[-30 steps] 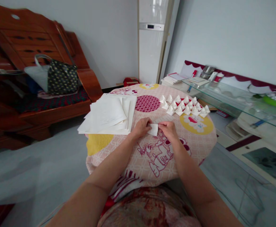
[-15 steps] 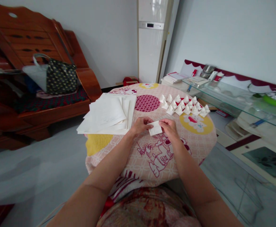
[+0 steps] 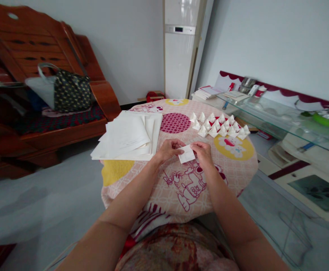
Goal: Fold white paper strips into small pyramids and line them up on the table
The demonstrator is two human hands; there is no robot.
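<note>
Between my two hands is a small folded square of white paper (image 3: 187,154), held just over the patterned tablecloth. My left hand (image 3: 169,149) pinches its left edge between thumb and fingers. At its upper right corner, my right hand (image 3: 202,151) grips it with thumb and fingertips. Beyond my right hand stand several folded white paper boats (image 3: 214,131) with pointed peaks, set out in rows. To the left of my hands lies a loose stack of white paper sheets (image 3: 127,135).
The round table wears a pink cloth (image 3: 158,195) with cartoon figures. On the right is a glass-topped cabinet (image 3: 282,116) bearing papers, tins and a green basin. A wooden bench (image 3: 68,130) with a dotted bag (image 3: 71,92) stands at left. A white air conditioner (image 3: 178,56) rises behind.
The paper square has turned slightly and shows a little more of its face between my fingers. Both hands stay almost in the same place.
</note>
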